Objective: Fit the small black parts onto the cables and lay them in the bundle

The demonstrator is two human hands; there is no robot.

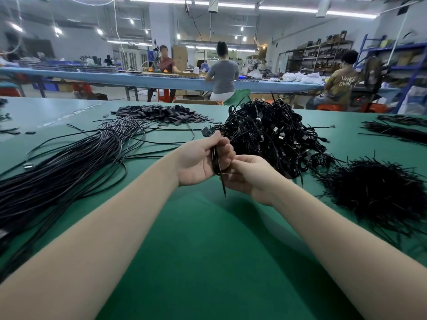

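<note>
My left hand [198, 161] grips a small bunch of black cables [216, 163] above the green table, their ends sticking out below the fist and a small black part [205, 131] showing above the thumb. My right hand [250, 175] sits just right of it, fingers curled toward the same bunch; its fingertips are hidden behind the left hand. A long bundle of laid-out cables [69, 162] stretches across the left. A heap of small black parts [161, 113] lies at the back centre. A tangled pile of cables with connectors [272, 132] rises right behind my hands.
A mound of thin black ties [379, 192] lies at the right. More cable bunches [397, 128] rest at the far right edge. The green table [208, 250] spreads out in front of me. Several people sit at a blue bench [138, 78] beyond.
</note>
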